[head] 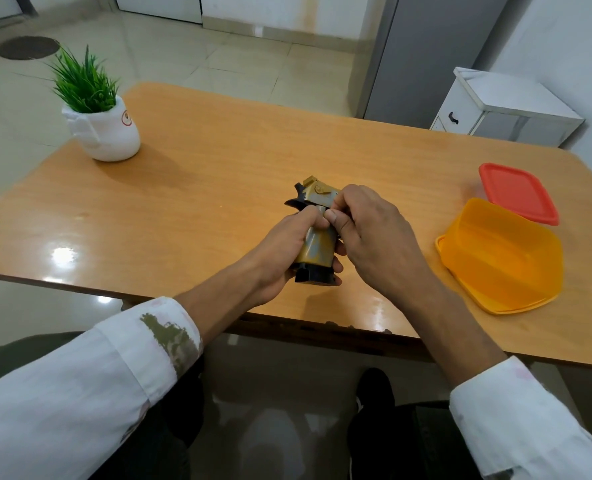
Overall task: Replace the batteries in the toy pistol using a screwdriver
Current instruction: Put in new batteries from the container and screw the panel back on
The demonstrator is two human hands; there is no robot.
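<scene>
Both hands hold the gold and black toy pistol (317,244) just above the wooden surface (235,150), near the middle of its front edge, with the black butt end toward the camera. The left hand (280,251) has its fingers wrapped round the grip from the left, and the right hand (370,233) is curled, pinching the pistol at the top of the grip; what lies under its fingers is hidden. 1 orange container (502,258) sits at the right with 1 red lid (516,192) just behind it, and 1 potted plant (104,129) stands at the far left.
</scene>
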